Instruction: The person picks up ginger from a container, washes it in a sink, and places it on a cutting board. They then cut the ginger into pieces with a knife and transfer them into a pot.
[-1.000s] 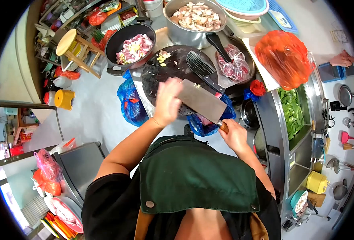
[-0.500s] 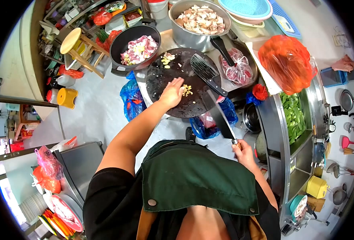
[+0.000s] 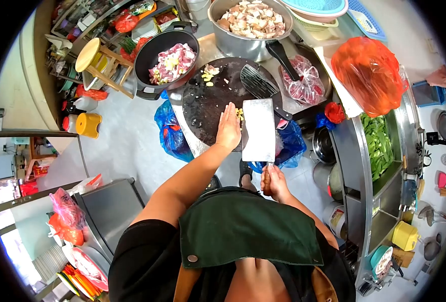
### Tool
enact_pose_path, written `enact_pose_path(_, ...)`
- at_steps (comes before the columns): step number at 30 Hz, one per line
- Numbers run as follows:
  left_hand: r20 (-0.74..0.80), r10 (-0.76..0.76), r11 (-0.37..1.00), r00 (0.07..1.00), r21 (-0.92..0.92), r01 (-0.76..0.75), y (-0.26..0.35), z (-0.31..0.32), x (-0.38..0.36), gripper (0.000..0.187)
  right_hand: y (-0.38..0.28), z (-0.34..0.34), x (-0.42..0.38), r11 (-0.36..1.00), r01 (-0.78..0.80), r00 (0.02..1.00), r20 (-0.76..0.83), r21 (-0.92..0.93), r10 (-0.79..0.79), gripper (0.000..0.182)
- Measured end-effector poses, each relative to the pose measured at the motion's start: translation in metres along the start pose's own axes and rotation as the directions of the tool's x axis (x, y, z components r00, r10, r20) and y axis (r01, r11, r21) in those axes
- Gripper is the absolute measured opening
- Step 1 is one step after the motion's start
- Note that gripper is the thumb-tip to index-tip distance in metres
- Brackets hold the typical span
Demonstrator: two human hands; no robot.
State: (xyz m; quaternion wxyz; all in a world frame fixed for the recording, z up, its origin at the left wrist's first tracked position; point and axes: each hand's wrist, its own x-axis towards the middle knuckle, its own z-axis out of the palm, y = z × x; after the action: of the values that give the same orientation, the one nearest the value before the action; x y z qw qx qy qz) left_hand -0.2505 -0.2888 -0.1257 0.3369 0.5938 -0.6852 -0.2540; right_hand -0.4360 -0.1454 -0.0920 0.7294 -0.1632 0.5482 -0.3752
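Observation:
A cleaver (image 3: 258,130) lies with its broad blade flat over the right front edge of the round dark chopping board (image 3: 205,108). My right hand (image 3: 276,183) is closed round its wooden handle. My left hand (image 3: 229,128) rests on the board with fingers stretched out, just left of the blade. Small yellow chopped pieces (image 3: 239,114) show between hand and blade, partly hidden. More pale yellow pieces (image 3: 209,73) lie near the board's back edge. A black slotted spatula (image 3: 258,82) lies on the board's right side.
Behind left stands a black pot (image 3: 145,63) with raw meat; behind the board, a large metal pot (image 3: 243,49) of meat chunks. To the right are bagged meat (image 3: 302,80), a red plastic bag (image 3: 369,75) and greens (image 3: 376,146). A blue bag (image 3: 171,133) hangs front left.
The cleaver has swung left and turned flat, its blade now beside my left hand. My right hand has moved left with it. My left hand has shifted slightly right and towards me.

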Motion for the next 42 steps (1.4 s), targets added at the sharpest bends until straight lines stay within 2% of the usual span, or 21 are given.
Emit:
enact_pose_path(5,-0.096,-0.073,0.981,0.993,-0.188,0.054,0.003,-0.001,-0.003,0.045,0.001,0.013,0.015,0.998,0.004,0.993,0.122,-0.061,0.004,0.024)
enact_pose_path(8,-0.264,-0.055,0.987,0.963,-0.162,0.012,-0.004,0.003,-0.001,0.042,0.004,0.020,0.025,0.992,-0.042,0.979,0.194,-0.122,0.065,0.023)
enact_pose_path(13,-0.305,-0.074,0.984,0.950,-0.180,0.019,0.005,-0.001,0.015,0.038,-0.025,0.019,0.028,0.995,-0.020,0.950,0.308,-0.095,0.049,0.023)
enact_pose_path(17,-0.582,0.151,0.968,0.799,-0.075,-0.237,0.054,-0.027,0.103,0.015,-0.095,0.037,0.035,0.993,0.115,0.921,0.375,-0.008,-0.104,0.019)
enact_pose_path(22,-0.773,0.141,0.931,0.618,-0.109,-0.349,0.116,-0.059,0.263,0.007,-0.210,0.049,0.041,0.918,0.396,0.836,0.423,-0.022,-0.350,0.020)
enact_pose_path(23,-0.735,0.085,0.927,0.673,-0.190,-0.324,0.125,-0.063,0.284,0.007,-0.224,0.044,0.033,0.903,0.429,0.831,0.401,-0.021,-0.385,0.021)
enact_pose_path(24,-0.706,0.104,0.966,0.701,-0.096,-0.241,0.110,-0.057,0.311,0.011,-0.236,0.037,0.026,0.887,0.460,0.826,0.376,-0.021,-0.420,0.023)
enact_pose_path(26,-0.359,-0.026,0.992,0.933,0.103,0.067,0.095,-0.060,0.340,0.016,-0.244,0.019,0.006,0.873,0.480,0.852,0.278,-0.081,-0.443,0.024)
enact_pose_path(28,-0.380,-0.180,0.972,0.907,0.075,0.224,0.077,-0.065,0.378,0.030,-0.234,-0.010,-0.006,0.856,0.509,0.849,0.220,-0.090,-0.481,0.024)
enact_pose_path(29,-0.577,-0.235,0.969,0.782,-0.073,0.237,0.083,-0.066,0.388,0.029,-0.228,-0.027,-0.010,0.876,0.480,0.863,0.207,-0.049,-0.461,0.023)
enact_pose_path(30,-0.547,-0.395,0.876,0.738,-0.466,0.123,0.128,-0.079,0.369,0.029,-0.219,-0.043,-0.014,0.894,0.448,0.878,0.191,-0.007,-0.438,0.023)
enact_pose_path(32,-0.682,-0.138,0.988,0.718,-0.150,0.048,0.116,-0.086,0.377,0.030,-0.204,-0.067,-0.022,0.917,0.372,0.902,0.176,0.142,-0.394,0.023)
enact_pose_path(33,-0.645,0.039,0.985,0.763,0.154,0.079,0.099,-0.077,0.380,0.026,-0.199,-0.077,-0.027,0.916,0.344,0.905,0.187,0.206,-0.382,0.023)
enact_pose_path(34,-0.243,0.035,0.841,0.969,0.532,0.103,0.092,-0.077,0.376,0.026,-0.193,-0.084,-0.033,0.908,0.321,0.907,0.189,0.270,-0.377,0.022)
enact_pose_path(35,-0.097,0.213,0.802,0.972,0.586,-0.118,0.069,-0.072,0.359,0.040,-0.186,-0.091,-0.036,0.906,0.279,0.923,0.172,0.319,-0.344,0.022)
enact_pose_path(36,-0.048,0.281,0.560,0.958,0.819,-0.124,0.062,-0.063,0.347,0.050,-0.177,-0.096,-0.042,0.893,0.246,0.936,0.146,0.376,-0.320,0.022)
enact_pose_path(37,-0.046,0.086,0.674,0.995,0.738,-0.024,0.081,-0.062,0.332,0.067,-0.175,-0.097,-0.049,0.896,0.241,0.948,0.105,0.373,-0.299,0.025)
enact_pose_path(38,0.000,0.108,0.497,0.994,0.866,-0.054,0.019,-0.048,0.360,0.087,-0.166,-0.100,-0.054,0.912,0.254,0.953,0.077,0.323,-0.292,0.027)
enact_pose_path(39,0.164,-0.017,0.295,0.986,0.943,-0.152,0.076,-0.057,0.329,0.094,-0.156,-0.102,-0.063,0.914,0.214,0.969,0.044,0.345,-0.243,0.029)
enact_pose_path(40,0.181,0.096,0.373,0.979,0.905,-0.204,0.077,-0.052,0.323,0.081,-0.149,-0.105,-0.079,0.912,0.191,0.965,0.099,0.363,-0.241,0.028)
enact_pose_path(42,0.045,0.409,0.748,0.911,0.556,-0.363,0.062,-0.041,0.313,0.057,-0.130,-0.101,-0.106,0.892,0.329,0.940,-0.017,0.309,-0.341,0.026)
